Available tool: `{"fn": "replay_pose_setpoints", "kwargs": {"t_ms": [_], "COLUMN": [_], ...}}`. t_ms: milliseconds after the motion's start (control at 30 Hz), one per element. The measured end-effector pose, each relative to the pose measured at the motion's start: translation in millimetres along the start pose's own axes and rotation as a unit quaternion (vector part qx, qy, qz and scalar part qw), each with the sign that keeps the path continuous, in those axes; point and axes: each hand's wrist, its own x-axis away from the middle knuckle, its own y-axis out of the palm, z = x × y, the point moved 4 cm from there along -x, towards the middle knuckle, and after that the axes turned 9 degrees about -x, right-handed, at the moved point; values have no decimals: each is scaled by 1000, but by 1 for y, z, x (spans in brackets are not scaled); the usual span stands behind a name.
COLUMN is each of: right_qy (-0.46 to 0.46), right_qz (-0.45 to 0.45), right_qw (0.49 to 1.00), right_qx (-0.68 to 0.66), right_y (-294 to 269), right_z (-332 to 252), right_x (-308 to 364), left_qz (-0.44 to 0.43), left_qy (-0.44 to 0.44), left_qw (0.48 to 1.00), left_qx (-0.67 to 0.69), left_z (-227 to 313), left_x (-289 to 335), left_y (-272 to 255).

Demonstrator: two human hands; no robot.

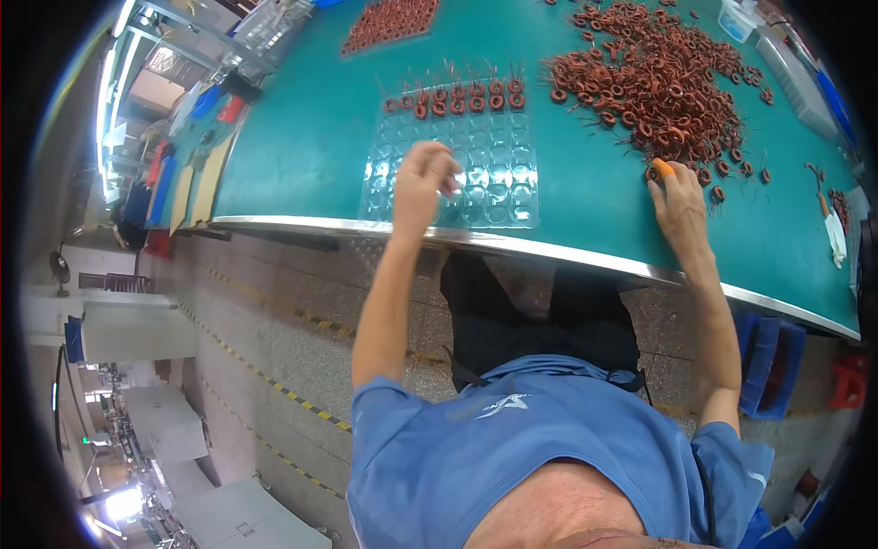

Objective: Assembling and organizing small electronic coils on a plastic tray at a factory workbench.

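My left hand (426,181) hovers over a clear plastic tray (375,197) of round pockets, its fingers curled in; anything between them is hidden. In the tray's far rows sit several reddish-brown wire-wound ring coils (457,99), their wire leads pointing away from me. My right hand (680,209) rests at the near edge of a big heap of the same coils (663,78). An orange finger cot (664,168) covers one fingertip. Thumb and forefinger close on a ring coil (651,173) lying beside the heap.
A filled block of coils (391,25) lies at the far left of the green table (302,146). Wire cutters (817,188) and a white-handled tool (835,240) lie at the right. Clear bins stand far right. A blue crate (773,366) is below the table's metal edge.
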Motion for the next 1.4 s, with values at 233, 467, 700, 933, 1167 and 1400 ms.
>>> {"fn": "replay_pose_setpoints", "kwargs": {"t_ms": [233,467,700,933,1167,1400], "right_qy": [-30,-35,22,226,326,230], "right_qz": [-36,-25,-21,-77,20,41], "right_qw": [999,999,994,932,794,860], "right_qx": [3,-25,-102,-273,-513,-454], "right_y": [21,20,12,16,11,7], "right_z": [12,10,19,29,10,-44], "right_x": [0,-1,-3,-9,-6,-5], "left_qz": [209,196,195,193,-155,-191], "left_qy": [59,86,141,160,69,2], "left_qw": [952,901,852,904,984,960], "left_qx": [-215,-378,-464,-347,-54,204], "left_z": [-52,-64,-80,-13,36,37], "left_x": [-91,-134,-147,-102,-2,23], "left_y": [-90,-83,-82,-18,144,214]}}
